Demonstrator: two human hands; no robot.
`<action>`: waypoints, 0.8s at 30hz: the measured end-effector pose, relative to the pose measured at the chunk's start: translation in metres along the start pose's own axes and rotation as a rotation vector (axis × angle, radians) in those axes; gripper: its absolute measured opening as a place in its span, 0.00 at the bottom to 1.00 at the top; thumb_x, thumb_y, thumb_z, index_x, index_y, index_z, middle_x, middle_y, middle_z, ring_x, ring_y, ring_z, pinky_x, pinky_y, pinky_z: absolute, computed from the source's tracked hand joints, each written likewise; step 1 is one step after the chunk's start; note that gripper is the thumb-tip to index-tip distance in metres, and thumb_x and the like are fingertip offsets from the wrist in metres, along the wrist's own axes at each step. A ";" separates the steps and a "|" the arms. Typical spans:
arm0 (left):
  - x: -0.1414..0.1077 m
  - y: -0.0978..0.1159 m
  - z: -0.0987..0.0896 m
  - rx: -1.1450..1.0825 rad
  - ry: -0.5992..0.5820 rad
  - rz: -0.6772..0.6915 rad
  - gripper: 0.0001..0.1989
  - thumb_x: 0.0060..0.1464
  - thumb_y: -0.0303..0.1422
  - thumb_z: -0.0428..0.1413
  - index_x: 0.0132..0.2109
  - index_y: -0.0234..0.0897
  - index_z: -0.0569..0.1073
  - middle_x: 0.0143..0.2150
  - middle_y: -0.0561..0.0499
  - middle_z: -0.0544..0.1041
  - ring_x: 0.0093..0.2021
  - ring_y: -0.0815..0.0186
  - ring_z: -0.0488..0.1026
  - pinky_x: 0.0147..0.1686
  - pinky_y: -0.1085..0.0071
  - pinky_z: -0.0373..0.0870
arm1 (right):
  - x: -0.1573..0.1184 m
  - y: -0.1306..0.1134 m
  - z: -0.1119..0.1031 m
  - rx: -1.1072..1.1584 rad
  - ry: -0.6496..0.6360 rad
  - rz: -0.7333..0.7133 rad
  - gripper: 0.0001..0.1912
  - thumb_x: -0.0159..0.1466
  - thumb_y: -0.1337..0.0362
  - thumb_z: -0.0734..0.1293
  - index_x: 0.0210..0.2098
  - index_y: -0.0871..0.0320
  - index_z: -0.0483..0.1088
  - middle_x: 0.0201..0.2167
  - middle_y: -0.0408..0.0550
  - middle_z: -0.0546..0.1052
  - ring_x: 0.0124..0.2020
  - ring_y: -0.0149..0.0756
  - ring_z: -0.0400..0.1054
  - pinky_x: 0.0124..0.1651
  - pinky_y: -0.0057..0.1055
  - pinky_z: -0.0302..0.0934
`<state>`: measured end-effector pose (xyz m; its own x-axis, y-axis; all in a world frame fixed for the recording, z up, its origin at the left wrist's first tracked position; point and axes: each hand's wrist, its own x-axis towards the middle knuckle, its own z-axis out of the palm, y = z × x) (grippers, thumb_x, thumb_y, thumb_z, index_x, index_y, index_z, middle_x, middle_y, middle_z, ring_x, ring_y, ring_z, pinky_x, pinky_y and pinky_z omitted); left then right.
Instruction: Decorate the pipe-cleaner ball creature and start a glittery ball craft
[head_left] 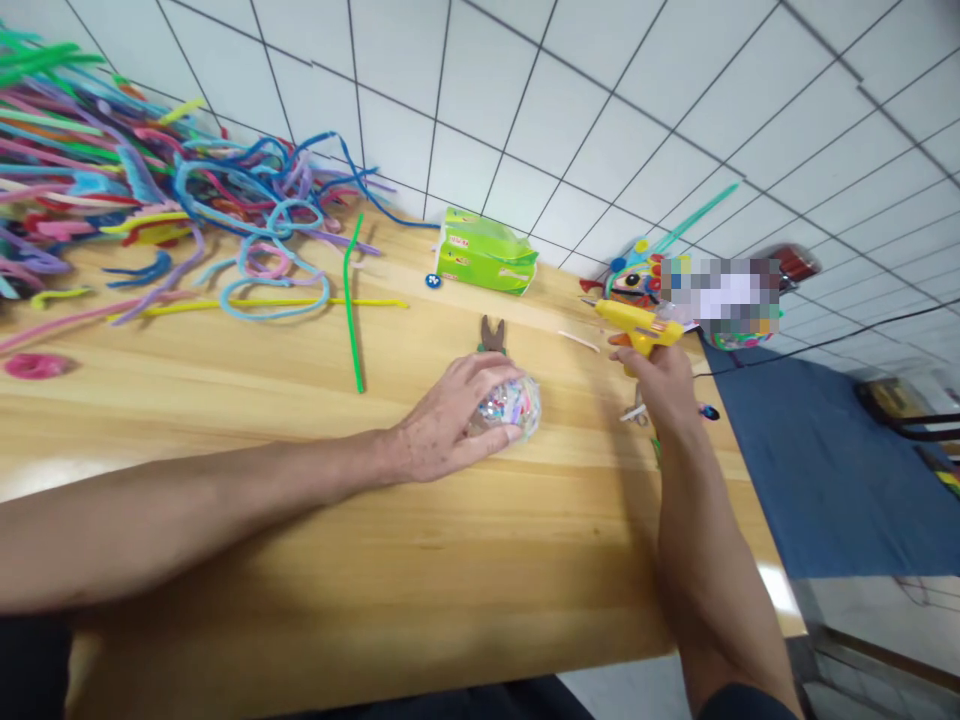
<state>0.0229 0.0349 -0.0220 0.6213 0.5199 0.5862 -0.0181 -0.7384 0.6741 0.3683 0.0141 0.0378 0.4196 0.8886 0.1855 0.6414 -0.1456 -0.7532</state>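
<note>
Around a clear, roundish container (pixel 517 405) with colourful bits inside, my left hand (pixel 450 415) is closed, holding it on the wooden table. My right hand (pixel 664 375) grips a yellow glue gun (pixel 641 325) by its handle, raised over the table's right part, its nozzle pointing left. Dark-jawed pliers (pixel 492 335) lie just beyond my left hand, their handles mostly hidden. Scissors (pixel 637 408) are partly visible left of my right wrist. A short whitish stick (pixel 579 341) lies between the pliers and the glue gun.
Pipe cleaners (pixel 150 190) pile up at the back left. A green one (pixel 352 310) lies nearer the middle. A green tissue pack (pixel 487 255) and blue button (pixel 433 282) are near the tiled wall. Colourful decorated items (pixel 634 278) stand at the back right; a black cord runs rightward.
</note>
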 end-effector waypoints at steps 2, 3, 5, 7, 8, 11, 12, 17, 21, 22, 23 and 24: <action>0.000 0.000 0.000 -0.003 -0.005 0.001 0.30 0.69 0.39 0.61 0.72 0.45 0.60 0.69 0.35 0.69 0.71 0.45 0.67 0.69 0.39 0.70 | -0.024 -0.017 -0.011 0.195 -0.095 -0.009 0.15 0.58 0.58 0.75 0.44 0.52 0.80 0.46 0.49 0.87 0.42 0.44 0.80 0.49 0.41 0.74; 0.000 0.000 0.000 -0.007 -0.003 -0.002 0.30 0.69 0.39 0.61 0.72 0.45 0.60 0.69 0.35 0.69 0.71 0.45 0.67 0.69 0.39 0.70 | -0.035 -0.025 -0.016 0.252 -0.150 0.002 0.14 0.58 0.59 0.76 0.43 0.52 0.80 0.42 0.47 0.87 0.39 0.42 0.80 0.46 0.39 0.74; 0.001 0.000 -0.001 -0.015 0.008 -0.006 0.30 0.69 0.39 0.62 0.71 0.43 0.60 0.68 0.35 0.70 0.71 0.45 0.67 0.69 0.39 0.69 | -0.054 -0.038 -0.022 0.297 -0.275 0.035 0.10 0.57 0.58 0.79 0.38 0.52 0.81 0.34 0.45 0.86 0.36 0.41 0.80 0.42 0.37 0.75; 0.001 0.000 -0.002 -0.019 0.017 -0.010 0.29 0.69 0.39 0.62 0.70 0.42 0.61 0.67 0.35 0.70 0.70 0.46 0.68 0.69 0.41 0.69 | -0.065 -0.047 -0.024 0.297 -0.396 0.035 0.11 0.57 0.56 0.81 0.36 0.52 0.82 0.32 0.45 0.86 0.36 0.41 0.80 0.41 0.36 0.75; 0.001 0.000 -0.002 -0.022 0.021 -0.008 0.29 0.69 0.38 0.62 0.70 0.42 0.61 0.66 0.35 0.70 0.70 0.46 0.68 0.69 0.41 0.70 | -0.068 -0.050 -0.024 0.291 -0.442 0.023 0.11 0.57 0.55 0.82 0.36 0.52 0.82 0.33 0.45 0.86 0.36 0.42 0.81 0.41 0.35 0.76; 0.001 0.001 -0.002 -0.030 0.031 -0.006 0.29 0.68 0.38 0.62 0.69 0.42 0.62 0.67 0.35 0.70 0.69 0.47 0.69 0.69 0.42 0.70 | -0.068 -0.055 -0.021 0.264 -0.505 -0.003 0.13 0.57 0.53 0.83 0.38 0.51 0.84 0.37 0.47 0.88 0.40 0.44 0.82 0.42 0.36 0.77; 0.001 0.001 -0.002 -0.030 0.034 -0.005 0.29 0.68 0.38 0.63 0.69 0.42 0.62 0.67 0.35 0.70 0.69 0.47 0.69 0.69 0.42 0.70 | -0.067 -0.055 -0.020 0.253 -0.513 0.002 0.14 0.58 0.52 0.82 0.39 0.51 0.84 0.37 0.48 0.88 0.41 0.45 0.83 0.42 0.36 0.77; 0.001 -0.001 -0.001 -0.006 0.020 0.020 0.31 0.69 0.39 0.62 0.72 0.45 0.59 0.67 0.36 0.69 0.70 0.46 0.68 0.68 0.40 0.71 | -0.065 -0.052 -0.017 0.217 -0.522 0.013 0.15 0.61 0.50 0.81 0.43 0.51 0.86 0.40 0.49 0.89 0.43 0.46 0.83 0.43 0.37 0.77; 0.001 -0.001 -0.001 0.004 0.009 0.045 0.32 0.70 0.39 0.61 0.74 0.47 0.57 0.68 0.36 0.69 0.71 0.46 0.67 0.68 0.40 0.71 | -0.066 -0.049 -0.013 0.225 -0.549 -0.001 0.16 0.62 0.49 0.80 0.43 0.51 0.86 0.42 0.50 0.89 0.43 0.46 0.83 0.44 0.38 0.77; 0.001 0.000 -0.002 0.002 0.007 0.042 0.32 0.70 0.39 0.61 0.73 0.46 0.58 0.68 0.36 0.69 0.71 0.46 0.67 0.68 0.40 0.71 | -0.067 -0.048 -0.012 0.228 -0.552 -0.001 0.17 0.62 0.48 0.80 0.43 0.51 0.85 0.42 0.50 0.89 0.43 0.46 0.83 0.44 0.39 0.77; 0.001 0.000 -0.002 -0.001 0.007 0.034 0.31 0.70 0.39 0.61 0.73 0.46 0.58 0.67 0.36 0.69 0.71 0.46 0.67 0.68 0.40 0.71 | -0.067 -0.048 -0.011 0.229 -0.553 0.002 0.17 0.62 0.48 0.80 0.44 0.51 0.85 0.41 0.50 0.89 0.43 0.46 0.83 0.45 0.39 0.77; 0.001 0.000 -0.002 -0.002 0.008 0.029 0.31 0.69 0.39 0.61 0.72 0.46 0.59 0.67 0.36 0.69 0.71 0.46 0.68 0.68 0.40 0.72 | -0.067 -0.048 -0.010 0.229 -0.551 0.007 0.17 0.61 0.48 0.80 0.44 0.51 0.85 0.41 0.50 0.89 0.43 0.46 0.83 0.45 0.39 0.77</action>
<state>0.0223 0.0361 -0.0203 0.6146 0.5015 0.6089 -0.0378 -0.7523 0.6578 0.3154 -0.0430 0.0681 -0.0108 0.9917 -0.1282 0.4594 -0.1090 -0.8815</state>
